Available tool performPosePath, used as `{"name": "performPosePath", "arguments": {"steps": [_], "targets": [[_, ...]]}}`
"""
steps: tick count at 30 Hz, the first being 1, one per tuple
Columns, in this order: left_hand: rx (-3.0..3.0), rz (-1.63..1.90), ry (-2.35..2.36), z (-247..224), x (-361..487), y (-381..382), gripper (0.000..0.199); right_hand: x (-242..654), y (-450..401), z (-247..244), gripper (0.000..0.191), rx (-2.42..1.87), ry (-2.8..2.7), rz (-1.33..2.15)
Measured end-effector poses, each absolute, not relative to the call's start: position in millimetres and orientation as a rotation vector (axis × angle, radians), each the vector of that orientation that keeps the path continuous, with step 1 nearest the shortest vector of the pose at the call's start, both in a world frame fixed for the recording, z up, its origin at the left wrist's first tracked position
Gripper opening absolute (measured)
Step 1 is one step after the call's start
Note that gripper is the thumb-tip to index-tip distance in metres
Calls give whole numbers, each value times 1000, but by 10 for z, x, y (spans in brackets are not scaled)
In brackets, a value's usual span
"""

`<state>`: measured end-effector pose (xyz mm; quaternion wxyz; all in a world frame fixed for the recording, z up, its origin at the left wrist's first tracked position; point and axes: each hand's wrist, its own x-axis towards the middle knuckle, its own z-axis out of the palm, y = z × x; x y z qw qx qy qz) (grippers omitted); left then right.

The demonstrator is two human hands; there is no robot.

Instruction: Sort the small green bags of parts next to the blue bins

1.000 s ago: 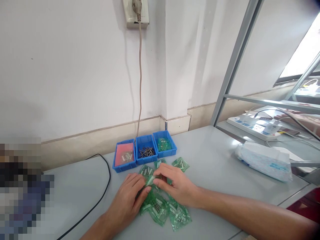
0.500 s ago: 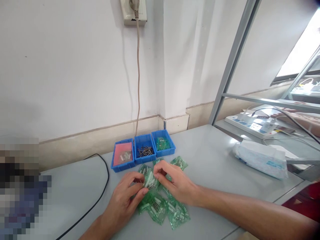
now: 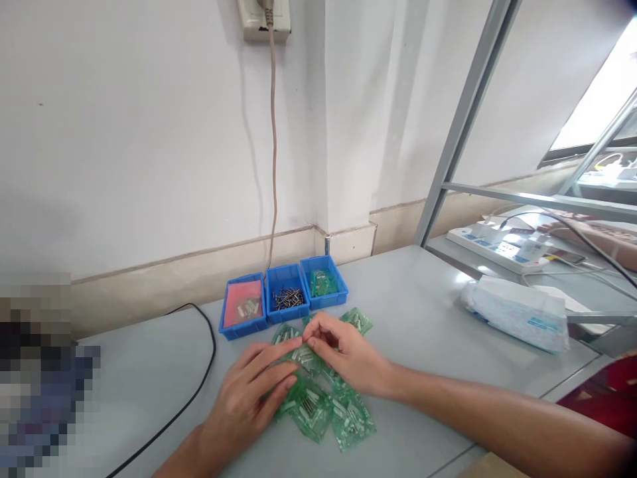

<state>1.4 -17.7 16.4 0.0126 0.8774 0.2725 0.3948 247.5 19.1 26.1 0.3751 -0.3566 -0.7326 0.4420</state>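
Several small green plastic bags with screws and white plugs inside lie on the grey table in front of me. My right hand pinches the top edge of one bag. My left hand reaches over the bags from the left, fingers extended and a little apart, its index fingertip touching the same bag near my right fingertips. Behind the hands stand three blue trays: the left one has a pink sheet and a small clear bag, the middle one loose screws, the right one green bags.
A black cable curves over the table at the left. At the right lie a white plastic pack and, beyond the metal frame, a power strip. Another person's arm shows at the far right edge.
My left fingers have straightened and moved up across the bag towards my right fingertips. The bag between my hands now lies lower and flatter. The view has shifted slightly.
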Motion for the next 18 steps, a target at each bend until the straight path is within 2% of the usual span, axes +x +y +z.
{"name": "performPosePath", "arguments": {"steps": [4, 7, 14, 18], "targets": [[2756, 1234, 932, 99, 13, -154, 34, 2496, 174, 317, 35, -919, -1911, 1099], [2739, 1277, 1061, 30, 2, -130, 37, 2501, 168, 314, 48, -912, -1937, 1118], [2675, 1231, 1206, -9, -1, -97, 47, 2477, 148, 308, 42, -874, -1968, 969], [2627, 1194, 1212, 17, -19, -93, 44, 2480, 106, 355, 41, -835, -2012, 999]]}}
